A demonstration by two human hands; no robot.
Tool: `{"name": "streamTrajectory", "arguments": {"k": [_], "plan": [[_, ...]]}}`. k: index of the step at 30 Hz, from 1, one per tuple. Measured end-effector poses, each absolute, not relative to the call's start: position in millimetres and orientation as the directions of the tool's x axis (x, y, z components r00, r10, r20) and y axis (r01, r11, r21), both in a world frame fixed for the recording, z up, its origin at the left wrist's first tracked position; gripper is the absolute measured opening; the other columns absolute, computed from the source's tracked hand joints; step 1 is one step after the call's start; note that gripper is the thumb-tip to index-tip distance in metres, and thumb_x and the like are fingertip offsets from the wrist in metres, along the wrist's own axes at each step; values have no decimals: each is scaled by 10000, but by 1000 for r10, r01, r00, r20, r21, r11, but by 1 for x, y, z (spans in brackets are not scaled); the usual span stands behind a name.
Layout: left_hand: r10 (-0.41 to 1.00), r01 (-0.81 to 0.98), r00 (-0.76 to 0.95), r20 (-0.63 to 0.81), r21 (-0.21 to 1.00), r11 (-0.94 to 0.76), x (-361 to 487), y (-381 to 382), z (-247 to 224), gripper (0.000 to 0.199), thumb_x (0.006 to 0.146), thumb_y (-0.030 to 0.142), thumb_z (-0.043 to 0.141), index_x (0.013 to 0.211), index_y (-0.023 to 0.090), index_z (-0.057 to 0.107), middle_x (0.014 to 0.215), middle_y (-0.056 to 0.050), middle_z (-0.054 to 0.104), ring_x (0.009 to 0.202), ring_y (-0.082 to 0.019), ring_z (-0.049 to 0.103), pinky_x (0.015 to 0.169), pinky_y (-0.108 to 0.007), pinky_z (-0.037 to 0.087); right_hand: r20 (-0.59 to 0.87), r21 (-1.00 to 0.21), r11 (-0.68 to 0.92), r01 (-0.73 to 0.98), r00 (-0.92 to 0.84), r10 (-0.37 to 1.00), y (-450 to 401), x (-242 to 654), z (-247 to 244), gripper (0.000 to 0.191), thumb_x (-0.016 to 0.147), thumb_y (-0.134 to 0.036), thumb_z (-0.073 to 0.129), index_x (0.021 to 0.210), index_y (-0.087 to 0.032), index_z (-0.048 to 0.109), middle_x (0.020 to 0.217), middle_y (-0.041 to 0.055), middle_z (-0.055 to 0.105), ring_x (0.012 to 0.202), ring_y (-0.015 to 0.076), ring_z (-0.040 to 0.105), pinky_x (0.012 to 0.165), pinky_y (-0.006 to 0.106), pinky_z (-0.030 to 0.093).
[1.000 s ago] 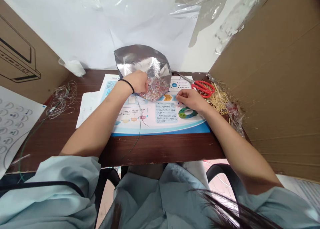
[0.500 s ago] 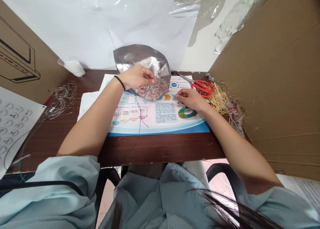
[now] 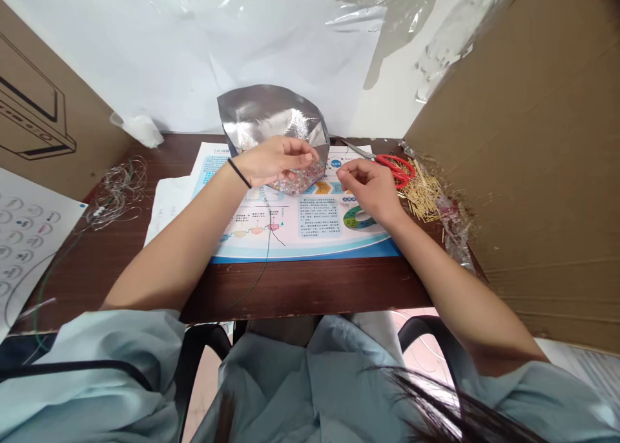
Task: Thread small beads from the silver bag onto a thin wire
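A silver foil bag (image 3: 261,110) stands gaping on the table, with small multicoloured beads (image 3: 295,183) in its lower part. In front of its mouth is my left hand (image 3: 276,160), thumb and forefinger pinched together over the beads. Whatever they hold is too small to make out. Just right of the bag, above the printed sheet (image 3: 320,220), my right hand (image 3: 372,188) is also closed in a pinch; its contents cannot be seen clearly. A gap separates the two sets of fingertips. Dark green thread (image 3: 268,249) trails down the sheet below my left wrist.
Red-handled scissors (image 3: 397,170) lie behind my right hand, beside a heap of gold-coloured pins (image 3: 420,196) and crumpled clear plastic (image 3: 458,236). Tangled clear line (image 3: 119,191) sits at the left. Cardboard walls (image 3: 542,172) flank the table.
My left hand has moved right and slightly nearer, away from the beads. My right hand has risen and turned, its fingertips now facing the left hand's across a smaller gap.
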State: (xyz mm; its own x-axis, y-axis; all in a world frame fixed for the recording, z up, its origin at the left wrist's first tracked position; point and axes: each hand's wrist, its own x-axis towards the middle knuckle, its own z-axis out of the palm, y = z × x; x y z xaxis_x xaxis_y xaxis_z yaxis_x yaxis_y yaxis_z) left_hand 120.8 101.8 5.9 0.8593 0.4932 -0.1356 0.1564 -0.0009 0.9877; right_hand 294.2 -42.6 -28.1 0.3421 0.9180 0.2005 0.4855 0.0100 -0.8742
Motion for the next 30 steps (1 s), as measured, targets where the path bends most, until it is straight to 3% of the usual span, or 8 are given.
{"name": "streamTrajectory", "arguments": {"k": [3, 9, 15, 20, 30], "plan": [[562, 101, 810, -168, 984, 147, 119, 81, -8, 104, 845, 261, 707, 860, 160, 687, 833, -54, 648, 628, -75, 524, 536, -232, 354, 238, -877, 54, 478, 334, 912, -44, 291, -30, 226, 844, -436, 616, 883, -218, 662, 710, 5, 608, 662, 140, 539, 633, 293, 435], [701, -8, 644, -307, 913, 407, 119, 48, -33, 62, 867, 112, 616, 809, 135, 615, 811, -46, 690, 649, -61, 617, 449, -153, 317, 225, -859, 31, 511, 322, 920, -46, 285, -32, 232, 849, -444, 612, 842, -215, 649, 727, 12, 615, 669, 139, 533, 621, 277, 421], [685, -7, 694, -224, 948, 317, 120, 49, -41, 14, 870, 149, 617, 883, 147, 614, 913, -48, 713, 740, -79, 672, 511, -145, 405, 277, -802, 32, 596, 324, 905, -46, 289, -30, 228, 850, -435, 616, 827, -217, 679, 787, 14, 655, 611, 116, 457, 597, 280, 398], [619, 4, 770, -156, 971, 240, 117, 52, -47, 126, 888, 193, 609, 1010, 165, 617, 1000, -57, 711, 815, -100, 693, 583, -164, 470, 276, -791, 18, 612, 330, 903, -47, 291, -25, 194, 828, -386, 637, 834, -208, 714, 845, 30, 686, 653, 130, 473, 636, 299, 422], [626, -26, 757, -185, 949, 313, 119, 50, -43, 104, 892, 223, 642, 945, 146, 597, 951, -56, 716, 776, -92, 687, 569, -160, 468, 295, -765, 28, 643, 311, 904, -50, 283, -26, 185, 825, -349, 602, 802, -190, 694, 768, 31, 655, 622, 122, 467, 597, 278, 378]]}}
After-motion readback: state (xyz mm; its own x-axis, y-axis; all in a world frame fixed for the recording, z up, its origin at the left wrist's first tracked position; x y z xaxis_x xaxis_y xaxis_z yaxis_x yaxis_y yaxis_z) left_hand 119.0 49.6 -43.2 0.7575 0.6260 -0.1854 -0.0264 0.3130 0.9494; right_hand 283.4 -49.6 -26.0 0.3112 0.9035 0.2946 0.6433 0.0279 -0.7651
